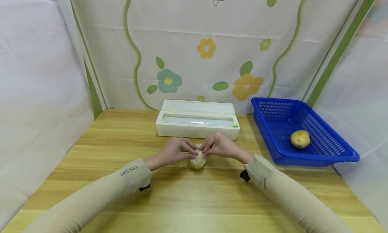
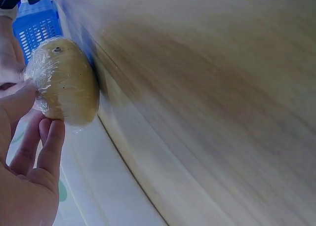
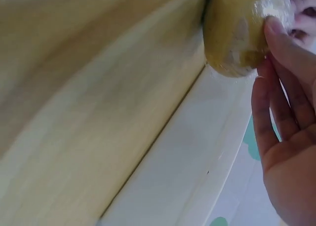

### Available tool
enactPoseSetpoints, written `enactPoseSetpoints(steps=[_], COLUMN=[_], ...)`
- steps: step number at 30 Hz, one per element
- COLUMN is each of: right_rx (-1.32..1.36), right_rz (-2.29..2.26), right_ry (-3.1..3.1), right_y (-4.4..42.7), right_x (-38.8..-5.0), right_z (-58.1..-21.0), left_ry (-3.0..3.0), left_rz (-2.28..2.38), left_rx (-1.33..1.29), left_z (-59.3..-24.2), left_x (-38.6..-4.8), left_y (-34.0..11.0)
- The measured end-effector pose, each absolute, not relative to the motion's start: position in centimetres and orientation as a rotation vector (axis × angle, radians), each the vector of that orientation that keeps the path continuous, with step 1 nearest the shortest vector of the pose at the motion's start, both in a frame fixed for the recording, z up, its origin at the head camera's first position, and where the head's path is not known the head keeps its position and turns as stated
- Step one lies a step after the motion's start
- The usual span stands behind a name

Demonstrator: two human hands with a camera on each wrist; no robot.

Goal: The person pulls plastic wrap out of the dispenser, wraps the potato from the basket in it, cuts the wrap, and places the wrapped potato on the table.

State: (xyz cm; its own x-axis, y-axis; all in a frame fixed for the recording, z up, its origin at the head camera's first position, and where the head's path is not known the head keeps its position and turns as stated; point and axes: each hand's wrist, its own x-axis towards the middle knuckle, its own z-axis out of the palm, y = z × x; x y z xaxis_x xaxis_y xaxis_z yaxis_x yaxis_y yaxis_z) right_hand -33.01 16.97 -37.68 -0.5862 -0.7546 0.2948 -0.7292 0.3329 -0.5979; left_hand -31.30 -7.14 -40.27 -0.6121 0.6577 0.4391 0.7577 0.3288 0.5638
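Note:
A potato [image 1: 198, 163] covered in clear plastic wrap sits on the table between the two hands. Its yellow skin shows through the crinkled film in the left wrist view, where the wrapped potato [image 2: 74, 85] has the film bunched on its upper side. My left hand [image 1: 179, 150] pinches that bunched wrap between thumb and fingers. From the other side, my right hand [image 1: 222, 146] pinches the film with thumb and forefinger; its other fingers are partly extended in the right wrist view. The fingers hide part of the gathered film.
Just behind the hands stands a white cling film box [image 1: 197, 130], lid raised, a roll inside and a green piece at its right end. To the right, a blue plastic basket [image 1: 274, 148] holds a bare potato [image 1: 300, 139]. Printed curtains surround the wooden table [image 1: 194, 206].

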Motion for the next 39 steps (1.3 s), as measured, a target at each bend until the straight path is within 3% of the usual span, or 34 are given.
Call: enactPoseSetpoints(steps=[8, 22, 29, 35, 39], right_rx=[-1.262, -1.134, -1.368, -1.747, -1.848], right_rz=[-1.125, -1.198, -1.176, -0.808, -0.552], right_ry=[2.419, 2.47, 2.476, 2.698, 2.783], right_y=[16.8, 16.9, 18.0, 19.3, 19.7], right_x=[-34.7, -34.5, -32.9, -31.4, -30.8], right_z=[-37.4, -37.8, -37.9, -37.9, -38.3], left_ry=[-2.45, -2.484, -2.465, -2.343, -2.327], left_rz=[-1.274, -1.135, -1.055, -0.745, -0.567], left_rx=[-1.299, -1.424, -1.557, -1.551, -1.554], left_z=[-40.2, -39.9, -40.0, -40.4, -40.5], left_x=[-31.2, -31.7, -31.4, -31.2, -31.4], left_y=[-7.4, -7.9, -8.6, -9.5, -9.7])
